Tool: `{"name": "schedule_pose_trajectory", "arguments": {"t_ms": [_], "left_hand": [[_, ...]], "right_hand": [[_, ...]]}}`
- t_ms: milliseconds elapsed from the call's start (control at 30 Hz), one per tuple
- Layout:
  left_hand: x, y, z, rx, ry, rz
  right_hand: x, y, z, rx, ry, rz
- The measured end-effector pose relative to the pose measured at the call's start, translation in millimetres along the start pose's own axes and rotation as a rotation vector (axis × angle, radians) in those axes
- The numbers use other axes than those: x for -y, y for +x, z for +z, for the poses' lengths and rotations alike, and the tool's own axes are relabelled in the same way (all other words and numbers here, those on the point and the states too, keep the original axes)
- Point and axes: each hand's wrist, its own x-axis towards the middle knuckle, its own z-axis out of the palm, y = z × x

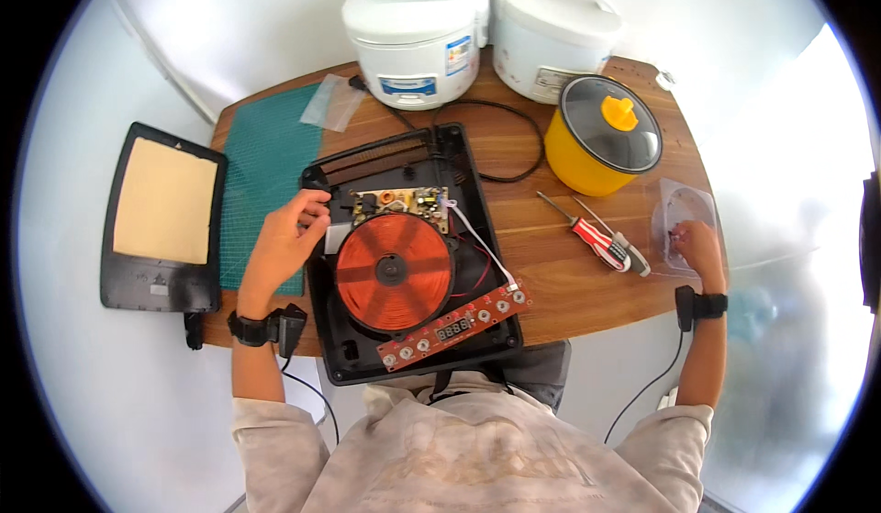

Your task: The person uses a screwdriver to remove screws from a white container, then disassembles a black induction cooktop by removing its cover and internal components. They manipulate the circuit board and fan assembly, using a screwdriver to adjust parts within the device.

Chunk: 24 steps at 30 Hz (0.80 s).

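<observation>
An opened induction cooker lies in front of me, its black housing (477, 192) holding a round copper coil (362, 284). Behind the coil sits a circuit board (427, 203); a white cable links it to a red control board (496, 307) lying askew across the front edge. Over the housing's left rim hovers my left hand (292, 238), fingers loosely bent and apart, with nothing visible in them. At the far right, my right hand (699, 249) reaches into a clear plastic tray (690, 199). Its fingertips are pinched together; what they hold is too small to make out.
Two screwdrivers (601, 245) lie left of the tray. A yellow pot (578, 155) with a glass lid stands behind them, and two white rice cookers (413, 45) at the back. A green cutting mat (262, 164), plastic bag (332, 103) and black panel (161, 210) occupy the left.
</observation>
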Motion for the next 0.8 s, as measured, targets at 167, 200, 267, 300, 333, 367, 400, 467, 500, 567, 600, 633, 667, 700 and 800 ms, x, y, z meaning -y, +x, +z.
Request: {"name": "schedule_pose_trajectory", "arguments": {"t_ms": [167, 200, 267, 300, 333, 367, 400, 467, 500, 567, 600, 633, 667, 700, 800], "left_hand": [[16.4, 19.3, 0.9, 0.069, -0.052, 0.028], [19.2, 21.3, 1.0, 0.073, -0.052, 0.024], [15.0, 21.2, 2.8, 0.074, -0.038, -0.003], [10.7, 19.9, 3.0, 0.079, -0.026, -0.026], [8.8, 19.8, 5.6, 0.082, -0.014, -0.05], [11.2, 17.9, 6.6, 0.087, -0.023, -0.054], [14.6, 16.7, 6.9, 0.091, -0.033, -0.059], [21.6, 13.4, 5.8, 0.092, -0.046, -0.061], [24.7, 11.2, 4.1, 0.088, -0.05, -0.056], [26.6, 7.0, 3.0, 0.081, -0.054, -0.049], [26.5, 5.1, 2.6, 0.077, -0.053, -0.047], [26.5, 2.9, 2.1, 0.072, -0.053, -0.045], [26.6, -0.1, 1.9, 0.078, -0.06, -0.061], [26.7, -3.5, 2.0, 0.083, -0.068, -0.077], [20.9, -12.3, 2.9, 0.075, -0.072, -0.101]], "right_hand": [[0.3, 6.0, 0.4, 0.075, -0.095, 0.02], [-2.0, 7.1, 1.1, 0.076, -0.095, 0.005], [4.1, 8.2, -3.1, 0.103, 0.041, -0.007], [3.5, 6.4, -3.8, 0.1, 0.058, 0.038], [2.3, 3.8, -6.0, 0.098, 0.074, 0.08], [2.7, 2.7, -7.0, 0.098, 0.094, 0.111], [2.6, 0.7, -9.6, 0.108, 0.11, 0.119], [3.5, -1.1, -16.8, 0.131, 0.142, 0.128], [5.2, -1.4, -19.8, 0.129, 0.123, 0.139], [8.3, -2.9, -22.1, 0.127, 0.09, 0.158], [7.3, -3.4, -20.8, 0.129, 0.1, 0.158], [5.2, -3.9, -19.4, 0.132, 0.111, 0.158], [4.6, -3.4, -18.6, 0.134, 0.121, 0.155], [4.5, -3.4, -17.0, 0.12, 0.125, 0.139], [6.4, -3.5, -11.2, 0.092, 0.115, 0.104]]}}
